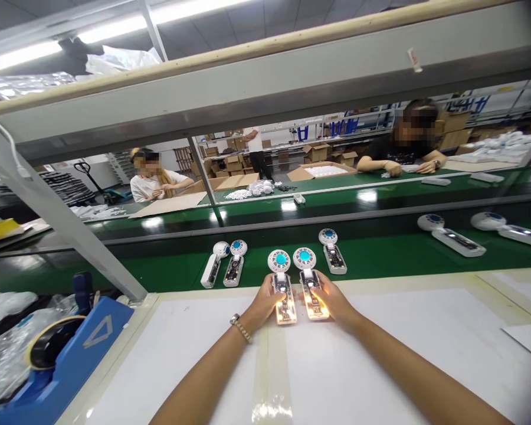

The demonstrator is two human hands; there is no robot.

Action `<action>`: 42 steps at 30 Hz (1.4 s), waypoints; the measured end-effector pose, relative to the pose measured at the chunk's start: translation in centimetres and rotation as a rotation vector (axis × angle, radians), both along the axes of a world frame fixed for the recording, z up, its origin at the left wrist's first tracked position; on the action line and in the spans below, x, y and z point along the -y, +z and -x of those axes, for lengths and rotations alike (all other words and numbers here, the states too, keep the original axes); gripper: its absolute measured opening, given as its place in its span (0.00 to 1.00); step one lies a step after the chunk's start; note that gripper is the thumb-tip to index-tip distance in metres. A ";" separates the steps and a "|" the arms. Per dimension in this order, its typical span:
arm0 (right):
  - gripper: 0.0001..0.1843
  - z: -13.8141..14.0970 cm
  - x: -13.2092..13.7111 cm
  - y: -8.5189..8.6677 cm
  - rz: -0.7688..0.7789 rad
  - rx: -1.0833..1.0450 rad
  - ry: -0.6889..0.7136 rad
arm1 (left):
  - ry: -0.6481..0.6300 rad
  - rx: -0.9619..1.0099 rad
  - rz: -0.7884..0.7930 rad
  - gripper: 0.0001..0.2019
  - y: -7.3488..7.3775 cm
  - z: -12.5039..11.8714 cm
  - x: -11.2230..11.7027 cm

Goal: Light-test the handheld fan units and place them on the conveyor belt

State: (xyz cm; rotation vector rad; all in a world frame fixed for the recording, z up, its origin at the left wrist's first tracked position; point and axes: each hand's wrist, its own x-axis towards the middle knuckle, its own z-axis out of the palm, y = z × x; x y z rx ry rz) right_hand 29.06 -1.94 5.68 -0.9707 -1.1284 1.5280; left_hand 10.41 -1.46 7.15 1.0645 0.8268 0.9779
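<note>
Two white handheld fan units with round teal-centred heads and exposed circuit boards lie side by side on the white work mat (380, 348). My left hand (264, 302) grips the left unit (284, 289), and my right hand (330, 298) grips the right unit (312, 286). Orange light glows from the lower end of both boards. My fingers hide part of each unit's body. Just beyond them, several similar units (331, 251) stand on the green conveyor belt (371, 260), with another pair (225, 262) to the left.
A steel frame post (62, 218) and overhead rail (248, 77) cross the view. A blue tape dispenser (59, 354) and plastic bags (9, 348) lie at left. Beyond the belt, co-workers (400, 141) sit at a second green belt with cardboard boxes.
</note>
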 end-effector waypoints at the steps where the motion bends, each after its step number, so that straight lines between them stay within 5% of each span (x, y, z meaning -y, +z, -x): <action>1: 0.30 0.0 0.0 0.0 -0.002 -0.003 0.001 | 0.003 0.000 -0.009 0.23 -0.1 0.0 0.0; 11: 0.39 0.2 0.2 0.5 0.098 -0.093 0.016 | 0.041 0.027 0.014 0.24 -0.4 0.0 -0.3; 42: 0.37 -0.1 -0.2 -0.7 -0.123 -0.099 0.106 | 0.002 -0.056 -0.076 0.29 -2.1 0.6 -1.0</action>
